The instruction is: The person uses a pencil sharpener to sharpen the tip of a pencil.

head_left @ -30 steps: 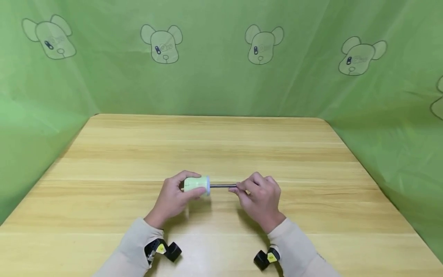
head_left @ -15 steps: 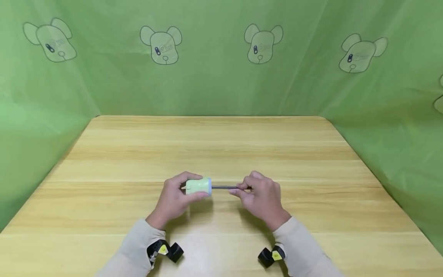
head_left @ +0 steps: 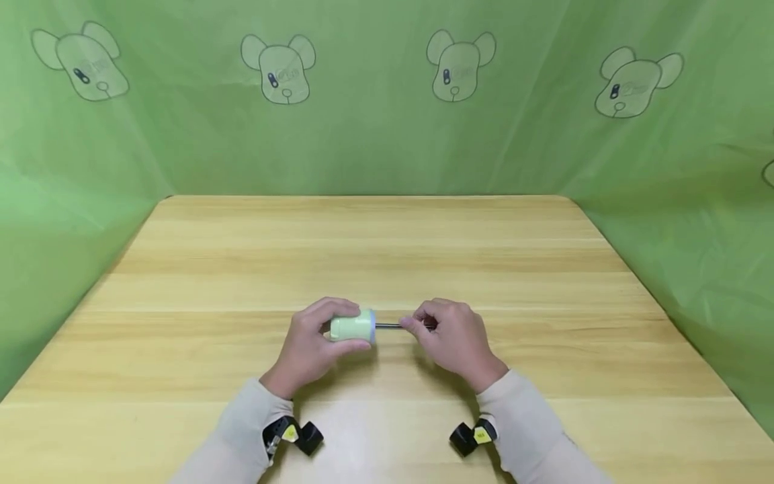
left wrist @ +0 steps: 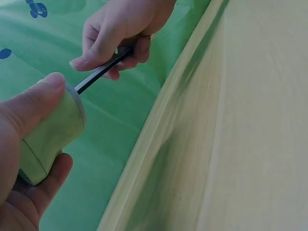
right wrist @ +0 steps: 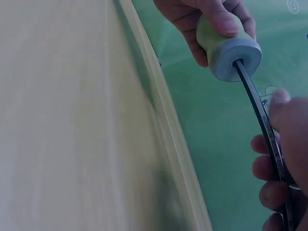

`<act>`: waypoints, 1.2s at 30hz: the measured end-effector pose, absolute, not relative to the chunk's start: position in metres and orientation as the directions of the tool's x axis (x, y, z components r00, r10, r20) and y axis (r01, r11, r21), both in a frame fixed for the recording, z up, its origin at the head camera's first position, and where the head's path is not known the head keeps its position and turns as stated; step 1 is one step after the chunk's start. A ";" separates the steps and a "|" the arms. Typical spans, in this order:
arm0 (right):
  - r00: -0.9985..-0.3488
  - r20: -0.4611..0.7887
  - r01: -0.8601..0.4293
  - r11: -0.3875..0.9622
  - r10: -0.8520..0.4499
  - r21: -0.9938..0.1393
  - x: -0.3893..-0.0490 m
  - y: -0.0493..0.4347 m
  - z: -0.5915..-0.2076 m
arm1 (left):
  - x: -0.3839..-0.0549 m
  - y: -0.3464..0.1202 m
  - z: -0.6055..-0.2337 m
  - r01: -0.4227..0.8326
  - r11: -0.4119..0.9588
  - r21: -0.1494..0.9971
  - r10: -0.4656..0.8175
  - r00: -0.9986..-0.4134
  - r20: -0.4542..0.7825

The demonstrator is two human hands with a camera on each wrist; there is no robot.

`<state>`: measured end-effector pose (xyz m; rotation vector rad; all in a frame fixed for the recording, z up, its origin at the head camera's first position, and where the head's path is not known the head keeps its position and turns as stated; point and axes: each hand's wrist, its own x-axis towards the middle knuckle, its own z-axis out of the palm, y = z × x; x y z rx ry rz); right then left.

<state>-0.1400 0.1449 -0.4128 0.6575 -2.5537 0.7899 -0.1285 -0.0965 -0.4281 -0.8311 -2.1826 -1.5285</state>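
Observation:
A light green pencil sharpener with a pale blue end is gripped in my left hand, thumb on one side and fingers on the other. A dark, slim pencil runs into the round hole of that end, as the right wrist view shows around the sharpener's end face. My right hand pinches the pencil between thumb and curled fingers, a short way from the sharpener. Small lettering runs along the pencil's side. Its tip is hidden inside the sharpener. Both hands hover over the table, casting shadows.
Under the hands lies a wood-grain table. A green curtain printed with bear faces surrounds it at the back and sides. Black wrist cameras sit at both light sleeves.
Less of the pencil shows between my right hand and the sharpener than before. My left hand and the sharpener have shifted slightly to the right; the right hand's fingers have changed their hold on the pencil.

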 end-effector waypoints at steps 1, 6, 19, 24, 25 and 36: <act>-0.797 0.508 -0.555 0.728 -0.326 -0.403 -0.140 0.145 -0.414 | -0.129 -0.097 -0.428 0.627 0.252 0.737 0.250 -0.778 0.576; -0.708 0.624 -0.610 0.732 -0.331 -0.304 -0.142 0.144 -0.418 | -0.131 -0.098 -0.427 0.581 0.302 0.755 0.175 -0.813 0.555; -0.488 0.834 -0.659 0.735 -0.256 -0.160 -0.144 0.141 -0.420 | -0.130 -0.099 -0.423 0.442 0.304 0.844 0.132 -0.897 0.422; -0.448 0.852 -0.692 0.708 -0.270 -0.139 -0.144 0.142 -0.420 | -0.128 -0.101 -0.421 0.362 0.241 0.900 0.146 -0.931 0.336; -0.440 0.856 -0.696 0.705 -0.273 -0.133 -0.144 0.142 -0.421 | -0.128 -0.101 -0.421 0.351 0.230 0.908 0.152 -0.934 0.323; -0.602 0.732 -0.646 0.734 -0.320 -0.211 -0.142 0.146 -0.416 | -0.130 -0.101 -0.421 0.375 0.217 0.901 0.189 -0.922 0.338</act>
